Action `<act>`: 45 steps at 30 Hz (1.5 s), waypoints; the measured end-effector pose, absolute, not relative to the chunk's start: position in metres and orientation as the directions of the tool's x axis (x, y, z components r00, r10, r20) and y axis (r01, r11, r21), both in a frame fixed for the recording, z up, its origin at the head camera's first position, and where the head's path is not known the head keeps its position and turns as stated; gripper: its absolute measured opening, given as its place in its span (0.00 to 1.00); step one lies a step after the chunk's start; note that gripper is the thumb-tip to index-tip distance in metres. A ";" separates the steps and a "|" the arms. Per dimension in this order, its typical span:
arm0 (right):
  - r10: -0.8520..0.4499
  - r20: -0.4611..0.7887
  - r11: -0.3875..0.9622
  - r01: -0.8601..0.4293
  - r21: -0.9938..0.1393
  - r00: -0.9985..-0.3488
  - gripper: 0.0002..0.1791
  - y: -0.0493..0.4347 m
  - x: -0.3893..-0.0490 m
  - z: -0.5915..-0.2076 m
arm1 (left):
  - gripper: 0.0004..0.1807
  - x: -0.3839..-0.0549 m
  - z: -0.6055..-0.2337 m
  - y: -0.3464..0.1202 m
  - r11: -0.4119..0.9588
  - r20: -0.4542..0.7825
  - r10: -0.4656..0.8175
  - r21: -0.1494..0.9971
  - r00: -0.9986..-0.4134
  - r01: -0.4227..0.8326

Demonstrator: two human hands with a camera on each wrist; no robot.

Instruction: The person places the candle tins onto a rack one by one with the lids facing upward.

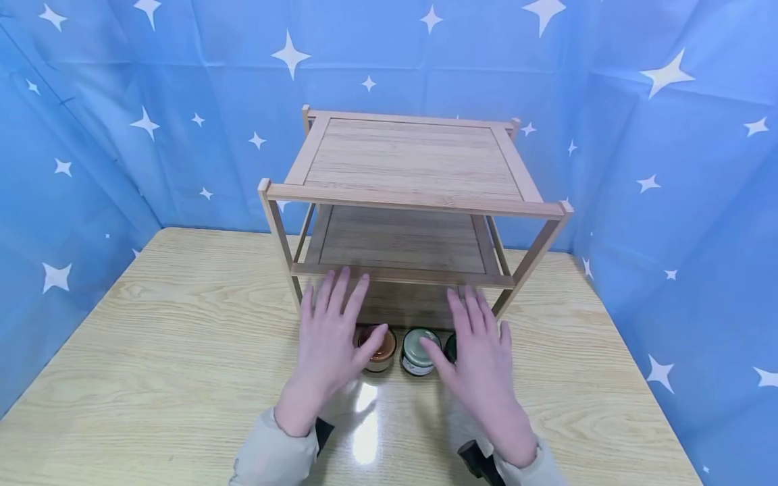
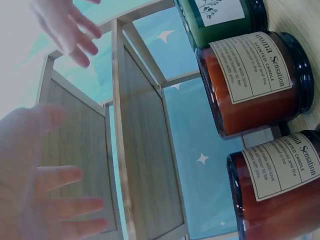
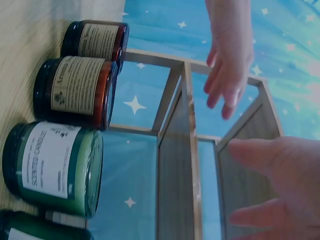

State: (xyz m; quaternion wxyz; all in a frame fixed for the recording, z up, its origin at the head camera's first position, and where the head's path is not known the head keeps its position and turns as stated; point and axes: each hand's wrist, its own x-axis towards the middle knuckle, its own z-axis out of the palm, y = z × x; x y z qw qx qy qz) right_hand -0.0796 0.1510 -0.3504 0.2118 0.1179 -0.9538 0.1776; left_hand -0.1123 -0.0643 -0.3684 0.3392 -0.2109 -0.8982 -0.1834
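A row of scented candles in glass jars stands at the shelf's front foot: two amber, two green. In the head view, one amber candle (image 1: 380, 351) and a pale-lidded green candle (image 1: 419, 351) show between the hands. My left hand (image 1: 325, 344), fingers spread, hovers over the row's left end and hides the other amber candle (image 2: 280, 215). Opposite it, my right hand (image 1: 483, 368) is spread too, mostly covering the darker green candle (image 1: 450, 347). Both wrist views show the palms above the jars with nothing held.
Behind the candles stands a wooden shelf (image 1: 413, 198) with stacked boards; its middle front rail (image 1: 401, 275) lies just beyond the fingertips. Light wood-grain table (image 1: 152, 351) extends to both sides. A blue star-patterned curtain (image 1: 377, 40) encloses the back and sides.
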 end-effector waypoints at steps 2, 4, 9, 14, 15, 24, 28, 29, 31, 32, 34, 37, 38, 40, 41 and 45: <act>-0.147 0.530 0.885 -0.350 -0.307 -0.835 0.40 0.155 -0.082 -0.352 | 0.32 -0.115 -0.367 -0.066 0.808 0.756 0.205 0.229 -0.622 0.544; -0.132 0.583 0.858 -0.387 -0.337 -0.801 0.37 0.160 -0.084 -0.354 | 0.25 -0.118 -0.366 -0.068 0.765 0.816 0.141 0.269 -0.561 0.585; -0.083 0.578 0.818 -0.387 -0.427 -0.812 0.34 0.174 -0.086 -0.359 | 0.12 -0.129 -0.364 -0.082 0.689 0.889 -0.009 0.337 -0.457 0.641; -0.081 0.501 0.804 -0.353 -0.478 -0.862 0.34 0.190 -0.089 -0.367 | 0.06 -0.139 -0.360 -0.102 0.665 0.902 -0.135 0.389 -0.410 0.637; -0.081 0.481 0.802 -0.344 -0.489 -0.873 0.34 0.193 -0.089 -0.368 | 0.06 -0.141 -0.360 -0.106 0.660 0.900 -0.159 0.402 -0.406 0.635; -0.134 0.288 0.760 -0.285 -0.584 -0.948 0.38 0.210 -0.089 -0.384 | 0.09 -0.155 -0.360 -0.134 0.551 0.792 -0.341 0.605 -0.507 0.574; -0.156 0.190 0.744 -0.242 -0.622 -0.969 0.46 0.216 -0.088 -0.391 | 0.16 -0.160 -0.364 -0.140 0.381 0.689 -0.342 0.723 -0.639 0.576; -0.166 0.177 0.739 -0.241 -0.630 -0.970 0.47 0.217 -0.089 -0.393 | 0.17 -0.162 -0.365 -0.141 0.332 0.663 -0.337 0.748 -0.668 0.575; -0.187 0.162 0.726 -0.247 -0.641 -0.969 0.50 0.219 -0.089 -0.398 | 0.18 -0.164 -0.368 -0.143 0.245 0.620 -0.322 0.785 -0.716 0.570; -0.194 0.159 0.722 -0.250 -0.645 -0.968 0.50 0.220 -0.090 -0.400 | 0.18 -0.165 -0.368 -0.144 0.211 0.606 -0.314 0.795 -0.731 0.568; -0.203 0.157 0.708 -0.255 -0.659 -0.967 0.49 0.221 -0.090 -0.404 | 0.18 -0.167 -0.370 -0.145 0.159 0.585 -0.304 0.810 -0.752 0.565; -0.190 0.133 0.694 -0.228 -0.683 -0.973 0.48 0.221 -0.091 -0.409 | 0.17 -0.170 -0.372 -0.146 0.121 0.577 -0.295 0.813 -0.762 0.569; -0.179 0.120 0.690 -0.212 -0.692 -0.976 0.48 0.221 -0.091 -0.410 | 0.17 -0.170 -0.372 -0.146 0.120 0.576 -0.295 0.814 -0.763 0.568; -0.158 0.093 0.685 -0.177 -0.706 -0.983 0.47 0.221 -0.092 -0.413 | 0.17 -0.171 -0.372 -0.146 0.122 0.574 -0.296 0.816 -0.764 0.565; -0.144 0.077 0.682 -0.155 -0.714 -0.987 0.46 0.220 -0.092 -0.414 | 0.17 -0.172 -0.372 -0.146 0.124 0.572 -0.297 0.817 -0.765 0.563; -0.099 0.050 0.661 -0.103 -0.743 -0.994 0.42 0.219 -0.094 -0.417 | 0.16 -0.173 -0.371 -0.146 0.131 0.565 -0.299 0.823 -0.769 0.553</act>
